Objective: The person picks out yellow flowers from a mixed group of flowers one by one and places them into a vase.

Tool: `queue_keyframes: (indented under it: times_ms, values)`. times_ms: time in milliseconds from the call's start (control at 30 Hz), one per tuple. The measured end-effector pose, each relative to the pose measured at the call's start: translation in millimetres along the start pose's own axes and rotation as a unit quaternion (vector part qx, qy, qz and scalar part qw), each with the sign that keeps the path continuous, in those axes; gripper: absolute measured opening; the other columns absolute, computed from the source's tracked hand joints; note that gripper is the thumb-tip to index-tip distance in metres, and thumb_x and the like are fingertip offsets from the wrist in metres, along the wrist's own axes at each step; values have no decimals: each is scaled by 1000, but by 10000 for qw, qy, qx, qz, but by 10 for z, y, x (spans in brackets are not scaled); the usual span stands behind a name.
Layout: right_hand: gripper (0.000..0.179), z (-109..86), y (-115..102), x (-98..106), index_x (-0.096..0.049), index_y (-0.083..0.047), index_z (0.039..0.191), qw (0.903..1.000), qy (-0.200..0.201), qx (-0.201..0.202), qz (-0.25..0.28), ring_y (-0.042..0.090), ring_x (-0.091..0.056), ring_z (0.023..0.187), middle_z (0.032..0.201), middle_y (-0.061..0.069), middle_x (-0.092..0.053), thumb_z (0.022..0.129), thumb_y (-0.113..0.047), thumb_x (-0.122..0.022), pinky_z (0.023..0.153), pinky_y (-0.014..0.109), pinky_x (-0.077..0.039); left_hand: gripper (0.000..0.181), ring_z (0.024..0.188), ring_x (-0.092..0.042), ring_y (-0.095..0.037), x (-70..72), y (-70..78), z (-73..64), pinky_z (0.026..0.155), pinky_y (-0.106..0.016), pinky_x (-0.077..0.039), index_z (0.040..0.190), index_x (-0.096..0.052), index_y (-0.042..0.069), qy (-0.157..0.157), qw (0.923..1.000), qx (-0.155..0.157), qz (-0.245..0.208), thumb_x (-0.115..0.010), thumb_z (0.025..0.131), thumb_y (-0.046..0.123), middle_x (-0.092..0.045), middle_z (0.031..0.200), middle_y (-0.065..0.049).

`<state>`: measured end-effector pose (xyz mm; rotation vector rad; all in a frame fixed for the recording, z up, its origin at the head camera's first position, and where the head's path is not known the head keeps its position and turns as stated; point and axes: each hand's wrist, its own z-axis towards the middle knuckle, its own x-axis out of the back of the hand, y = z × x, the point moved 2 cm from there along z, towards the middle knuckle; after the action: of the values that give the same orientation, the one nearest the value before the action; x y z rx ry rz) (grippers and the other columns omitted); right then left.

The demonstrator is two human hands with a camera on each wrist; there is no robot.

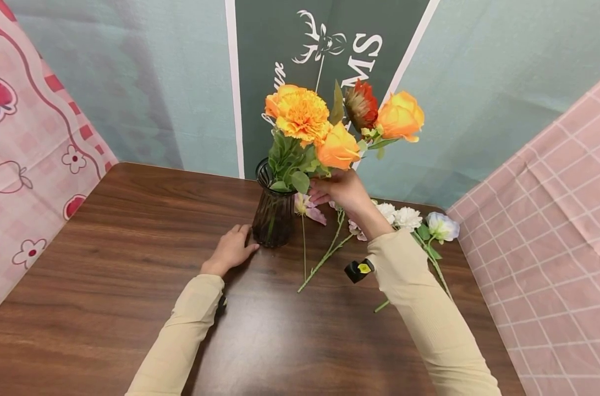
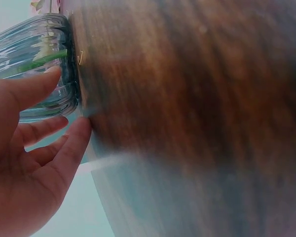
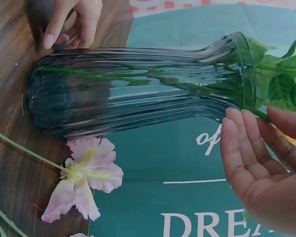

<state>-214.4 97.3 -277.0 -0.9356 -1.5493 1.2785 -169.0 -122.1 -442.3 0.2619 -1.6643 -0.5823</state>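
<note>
A dark ribbed glass vase (image 1: 273, 217) stands upright on the table, with green stems visible inside it in the right wrist view. Above its rim are an orange carnation-like bloom (image 1: 304, 114), an orange rose (image 1: 337, 146), another orange rose (image 1: 401, 116) and a red flower (image 1: 361, 104). My right hand (image 1: 341, 190) is beside the vase's neck; its thumb and index finger pinch a green stem (image 3: 261, 114) at the rim, the other fingers fairly straight. My left hand (image 1: 232, 247) rests by the vase's base, fingers loosely spread around its side; contact with the glass is unclear.
Right of the vase lie a pink flower (image 3: 84, 175) on a thin stem, a bare-looking green stem (image 1: 324, 258), white flowers (image 1: 406, 218) and a pale lilac flower (image 1: 443, 226). A fabric backdrop (image 1: 191, 82) rises behind the wooden table (image 1: 131, 264), with pink cloths on both sides.
</note>
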Motion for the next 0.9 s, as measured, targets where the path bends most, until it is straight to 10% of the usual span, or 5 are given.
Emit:
queue_keyframes:
  times_ms: [900]
  values:
    - [26, -190, 201, 167, -51, 13, 112, 10000, -57, -12, -31, 27, -65, 70, 83, 23, -61, 91, -3, -52, 72, 45, -52, 60, 118, -40, -45, 5, 17, -40, 95, -53, -35, 133, -37, -10, -127, 9999, 87, -24, -59, 90, 26, -39, 130, -33]
